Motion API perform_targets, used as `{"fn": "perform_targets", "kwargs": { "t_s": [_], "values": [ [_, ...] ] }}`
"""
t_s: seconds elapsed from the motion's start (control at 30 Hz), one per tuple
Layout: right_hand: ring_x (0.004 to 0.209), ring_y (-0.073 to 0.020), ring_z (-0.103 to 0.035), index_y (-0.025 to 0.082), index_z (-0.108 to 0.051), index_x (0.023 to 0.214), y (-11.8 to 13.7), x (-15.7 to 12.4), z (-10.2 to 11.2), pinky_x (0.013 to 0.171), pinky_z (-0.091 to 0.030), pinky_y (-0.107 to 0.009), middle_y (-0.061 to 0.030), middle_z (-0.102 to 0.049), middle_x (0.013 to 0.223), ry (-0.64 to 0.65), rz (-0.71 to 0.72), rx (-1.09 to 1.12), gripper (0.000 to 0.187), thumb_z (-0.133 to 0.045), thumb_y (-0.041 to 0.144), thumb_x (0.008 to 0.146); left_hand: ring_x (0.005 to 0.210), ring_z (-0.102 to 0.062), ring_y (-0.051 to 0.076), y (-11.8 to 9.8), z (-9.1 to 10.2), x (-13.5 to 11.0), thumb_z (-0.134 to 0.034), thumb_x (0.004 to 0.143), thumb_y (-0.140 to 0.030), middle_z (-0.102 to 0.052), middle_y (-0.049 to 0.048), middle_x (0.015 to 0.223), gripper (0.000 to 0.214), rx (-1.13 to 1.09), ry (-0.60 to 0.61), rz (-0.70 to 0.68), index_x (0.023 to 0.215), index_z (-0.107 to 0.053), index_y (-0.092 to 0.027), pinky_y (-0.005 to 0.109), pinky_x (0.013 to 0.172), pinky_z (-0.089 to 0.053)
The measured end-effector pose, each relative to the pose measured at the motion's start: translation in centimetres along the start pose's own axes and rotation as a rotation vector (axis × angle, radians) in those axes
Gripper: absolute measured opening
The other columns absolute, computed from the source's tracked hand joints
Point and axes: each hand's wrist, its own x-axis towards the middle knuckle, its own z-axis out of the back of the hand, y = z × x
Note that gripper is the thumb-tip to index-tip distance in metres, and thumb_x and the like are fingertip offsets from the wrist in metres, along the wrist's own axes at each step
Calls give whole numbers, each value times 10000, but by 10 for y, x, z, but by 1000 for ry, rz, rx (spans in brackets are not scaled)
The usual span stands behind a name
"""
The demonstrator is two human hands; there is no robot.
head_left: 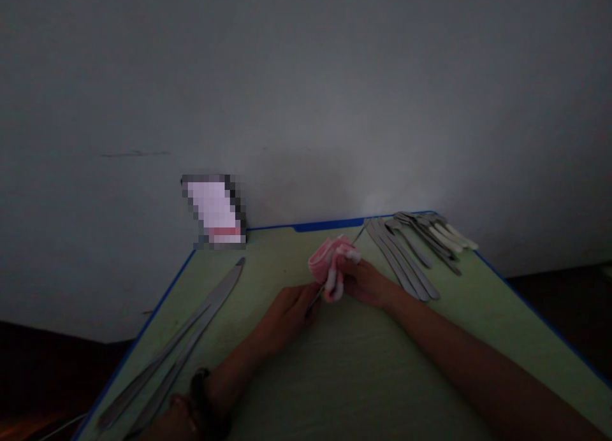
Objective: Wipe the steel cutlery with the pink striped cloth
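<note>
My left hand (287,317) is shut around the lower end of a thin metal utensil (319,296), which slants up and away across the green table top (344,377). My right hand (363,283) grips a crumpled pink-and-white cloth (329,266) wrapped around the utensil's middle, hiding that part. The utensil's far tip pokes out beyond the cloth. Its head is too dark and small to identify. Both hands are close together above the table.
Two long table knives (191,339) lie to the left of my left hand. A row of several steel knives (401,266) and white-handled cutlery (442,234) lies at the far right. A pixelated pale object (215,211) stands at the far left corner against a grey wall (306,97).
</note>
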Motion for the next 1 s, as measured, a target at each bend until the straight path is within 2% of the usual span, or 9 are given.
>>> {"fn": "perform_targets", "kwargs": {
  "t_s": [0.13,0.27,0.4,0.73,0.9,1.0],
  "values": [
    [579,-106,-563,166,-599,721,0,0,0,576,-449,-232,24,-622,633,-5,-4,0,234,-752,311,620,534,-418,107,-4,-2,-2,-314,904,-414,-437,-38,575,380,-34,25,65,688,-502,-165,214,510,-314],
    [539,-102,-560,161,-598,695,1,-1,-4,537,-440,-220,24,-624,610,6,11,-2,195,-723,298,635,573,-463,117,-7,-3,-2,-339,904,-436,-494,-24,619,391,27,14,51,770,-569,-150,221,527,-321],
    [504,-115,-559,158,-591,691,0,0,-3,510,-437,-232,11,-625,578,20,-4,-30,183,-676,318,669,571,-480,119,-8,-4,-2,-349,902,-451,-523,-18,622,412,64,-6,58,772,-592,-144,221,525,-323],
    [462,-112,-562,140,-584,694,-6,5,6,458,-435,-224,6,-626,563,55,-6,-70,162,-613,298,713,555,-492,112,-1,-6,-1,-339,915,-453,-560,-15,624,428,161,-9,12,808,-617,-145,214,518,-323],
    [421,-114,-546,154,-552,603,-6,4,6,436,-418,-221,-1,-598,477,108,-32,-140,214,-547,315,742,542,-499,112,-1,-9,-3,-336,924,-436,-570,-8,632,398,235,-8,-19,814,-590,-150,221,525,-332],
    [416,-115,-548,151,-556,621,-5,3,4,423,-412,-218,-2,-606,485,91,-45,-149,196,-550,308,737,544,-512,112,-1,-10,-3,-352,925,-413,-585,-5,653,358,248,-11,-31,851,-586,-153,221,527,-335]
  ]
}}
